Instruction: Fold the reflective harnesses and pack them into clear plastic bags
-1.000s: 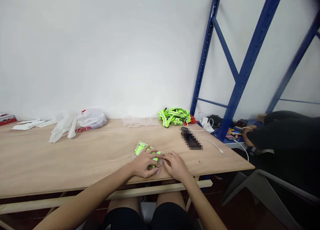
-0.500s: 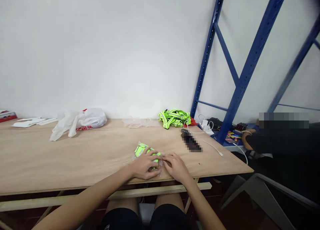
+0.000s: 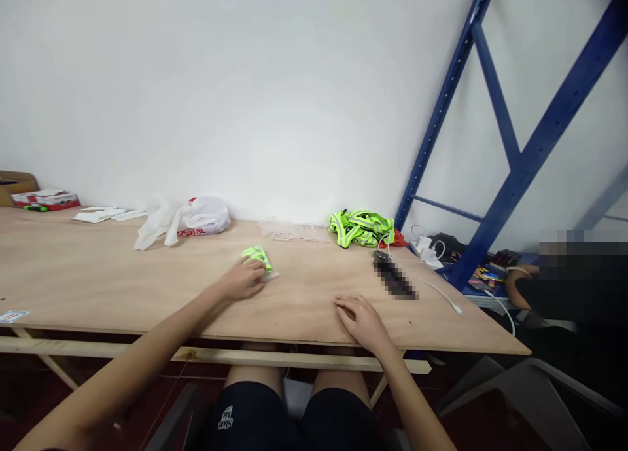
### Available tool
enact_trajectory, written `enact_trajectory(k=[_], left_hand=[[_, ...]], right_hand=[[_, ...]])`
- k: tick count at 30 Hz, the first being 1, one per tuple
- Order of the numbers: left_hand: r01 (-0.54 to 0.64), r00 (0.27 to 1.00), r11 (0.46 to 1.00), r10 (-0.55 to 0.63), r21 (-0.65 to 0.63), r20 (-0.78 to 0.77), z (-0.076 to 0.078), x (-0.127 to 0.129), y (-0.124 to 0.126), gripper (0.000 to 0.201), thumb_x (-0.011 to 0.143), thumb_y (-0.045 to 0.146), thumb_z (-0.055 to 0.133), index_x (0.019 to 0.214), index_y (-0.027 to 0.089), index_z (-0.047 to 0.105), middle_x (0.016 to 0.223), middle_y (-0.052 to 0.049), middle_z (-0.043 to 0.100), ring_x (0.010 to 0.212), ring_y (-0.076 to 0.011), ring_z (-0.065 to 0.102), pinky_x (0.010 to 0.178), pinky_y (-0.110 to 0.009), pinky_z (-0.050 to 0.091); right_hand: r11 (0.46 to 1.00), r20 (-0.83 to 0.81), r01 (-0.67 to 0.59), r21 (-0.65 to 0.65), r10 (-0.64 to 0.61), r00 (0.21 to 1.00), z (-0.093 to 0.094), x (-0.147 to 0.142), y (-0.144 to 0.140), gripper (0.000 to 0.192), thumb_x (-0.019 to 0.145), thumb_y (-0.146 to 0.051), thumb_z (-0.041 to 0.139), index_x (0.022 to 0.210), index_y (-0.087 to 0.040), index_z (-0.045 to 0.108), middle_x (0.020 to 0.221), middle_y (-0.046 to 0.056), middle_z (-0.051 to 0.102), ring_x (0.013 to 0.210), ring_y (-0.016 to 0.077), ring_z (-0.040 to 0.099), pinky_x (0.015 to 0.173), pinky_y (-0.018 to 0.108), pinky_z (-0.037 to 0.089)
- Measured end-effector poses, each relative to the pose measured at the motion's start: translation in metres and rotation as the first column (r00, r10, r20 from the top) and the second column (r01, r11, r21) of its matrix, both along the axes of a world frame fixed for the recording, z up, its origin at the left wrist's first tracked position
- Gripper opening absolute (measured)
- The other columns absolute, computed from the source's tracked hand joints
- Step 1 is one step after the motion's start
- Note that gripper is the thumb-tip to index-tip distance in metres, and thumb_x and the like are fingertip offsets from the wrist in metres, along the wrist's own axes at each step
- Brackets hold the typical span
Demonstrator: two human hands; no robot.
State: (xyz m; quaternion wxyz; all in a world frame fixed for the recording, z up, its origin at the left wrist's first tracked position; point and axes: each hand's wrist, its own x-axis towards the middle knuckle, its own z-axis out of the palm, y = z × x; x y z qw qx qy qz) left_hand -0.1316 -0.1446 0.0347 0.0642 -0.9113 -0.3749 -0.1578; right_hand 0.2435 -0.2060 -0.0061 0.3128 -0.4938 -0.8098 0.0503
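Mid-worktop | left hand has carried the packet away from the near edge, fingers grasping it | right hand released, now flat and empty by near edge | two-handed pressing over.

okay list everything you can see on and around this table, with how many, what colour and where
Table: one, light plywood, across the view.
Bagged vest packet: one, neon yellow-green in clear wrap, mid-table, under the left hand.
Loose vests: a pile, neon yellow-green with grey stripes, far edge by the rack.
Plastic bag: one, white with red print, far left-centre.
Clear wrappers: a few, transparent, far edge at centre.
White sheets: a few, far left.
Red box: one, far left corner.
Charger and cable: one, white, right end.
Rack: one, blue, right.
Another person's arm: one, dark sleeve, far right.
Left hand: on the packet.
Right hand: flat on the table, holding nothing.
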Motion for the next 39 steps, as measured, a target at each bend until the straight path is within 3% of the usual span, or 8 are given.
enact_trajectory(k=[3, 6, 11, 16, 21, 27, 32, 39], left_hand=[[-0.176, 0.984, 0.984, 0.176, 0.013, -0.004, -0.003, -0.029, 0.022, 0.019, 0.091, 0.034, 0.051, 0.099, 0.020, 0.060, 0.106, -0.010, 0.063, 0.102, -0.0271, 0.057, 0.099, -0.043, 0.041], [-0.302, 0.953, 0.952, 0.300, 0.054, 0.041, -0.008, -0.041, 0.038, 0.034, 0.091, 0.035, 0.050, 0.118, 0.016, 0.057, 0.130, -0.019, 0.053, 0.121, -0.0359, 0.047, 0.104, -0.053, 0.037], [-0.602, 0.798, 0.798, 0.603, 0.035, -0.016, -0.018, -0.047, 0.056, 0.041, 0.094, 0.032, 0.047, 0.132, 0.020, 0.053, 0.144, -0.021, 0.044, 0.126, -0.0431, 0.043, 0.094, -0.059, 0.043], [-0.567, 0.823, 0.823, 0.565, -0.028, -0.056, -0.023, -0.062, 0.077, 0.046, 0.096, 0.034, 0.040, 0.139, 0.021, 0.050, 0.151, -0.018, 0.043, 0.131, -0.0371, 0.046, 0.100, -0.053, 0.043], [-0.548, 0.835, 0.830, 0.549, -0.102, -0.018, -0.027, -0.077, 0.111, 0.059, 0.098, 0.055, 0.028, 0.146, 0.023, 0.044, 0.161, -0.011, 0.033, 0.147, -0.0361, 0.029, 0.112, -0.066, 0.026], [-0.621, 0.783, 0.783, 0.618, 0.036, 0.065, -0.036, -0.079, 0.152, 0.045, 0.099, 0.033, 0.033, 0.133, 0.026, 0.061, 0.159, -0.012, 0.036, 0.148, -0.0371, 0.027, 0.111, -0.069, 0.023], [-0.627, 0.776, 0.744, 0.624, 0.231, 0.099, -0.037, -0.076, 0.174, 0.042, 0.089, 0.016, 0.043, 0.117, 0.025, 0.073, 0.153, -0.014, 0.044, 0.140, -0.0374, 0.038, 0.110, -0.066, 0.025], [-0.649, 0.756, 0.740, 0.653, 0.179, 0.039, -0.031, -0.079, 0.188, 0.042, 0.092, 0.024, 0.039, 0.114, 0.024, 0.075, 0.105, -0.014, 0.070, 0.103, -0.0335, 0.062, 0.089, -0.046, 0.046]], right_hand=[[1.000, -0.006, -0.002, 0.002, 0.002, 1.000, -0.001, 0.002, 0.001, 0.027, 0.091, -0.022, 0.055, 0.107, -0.020, 0.077, 0.114, 0.010, 0.075, 0.109, 0.0261, 0.066, 0.100, 0.044, 0.051], [1.000, -0.012, -0.012, 0.009, 0.013, 1.000, -0.003, 0.003, 0.002, 0.027, 0.091, -0.023, 0.055, 0.106, -0.022, 0.077, 0.113, 0.010, 0.075, 0.109, 0.0259, 0.067, 0.100, 0.044, 0.052], [1.000, -0.012, -0.017, 0.020, 0.018, 1.000, -0.004, 0.003, 0.002, 0.028, 0.091, -0.024, 0.054, 0.106, -0.023, 0.077, 0.113, 0.009, 0.076, 0.108, 0.0266, 0.067, 0.099, 0.046, 0.053], [0.999, -0.008, -0.023, 0.028, 0.023, 1.000, 0.000, 0.002, 0.000, 0.027, 0.092, -0.024, 0.054, 0.108, -0.023, 0.076, 0.113, 0.009, 0.076, 0.108, 0.0274, 0.066, 0.097, 0.047, 0.054], [0.999, 0.003, -0.024, 0.021, 0.024, 1.000, -0.001, 0.000, -0.002, 0.028, 0.093, -0.023, 0.054, 0.110, -0.023, 0.075, 0.114, 0.009, 0.075, 0.109, 0.0280, 0.066, 0.096, 0.048, 0.053], [0.995, 0.020, -0.056, -0.084, 0.058, 0.998, 0.011, 0.010, 0.009, 0.027, 0.091, -0.023, 0.054, 0.107, -0.023, 0.076, 0.113, 0.009, 0.076, 0.108, 0.0257, 0.067, 0.097, 0.043, 0.053], [0.969, 0.220, -0.029, -0.247, 0.085, 0.972, 0.033, 0.032, 0.075, 0.027, 0.089, -0.025, 0.055, 0.105, -0.025, 0.077, 0.110, 0.008, 0.076, 0.104, 0.0266, 0.068, 0.093, 0.040, 0.052], [0.909, 0.212, 0.327, -0.259, -0.277, 0.937, 0.032, 0.032, 0.213, 0.067, 0.078, -0.018, 0.063, 0.144, -0.017, 0.051, 0.154, 0.015, 0.045, 0.137, 0.0325, 0.048, 0.112, 0.043, 0.037]])
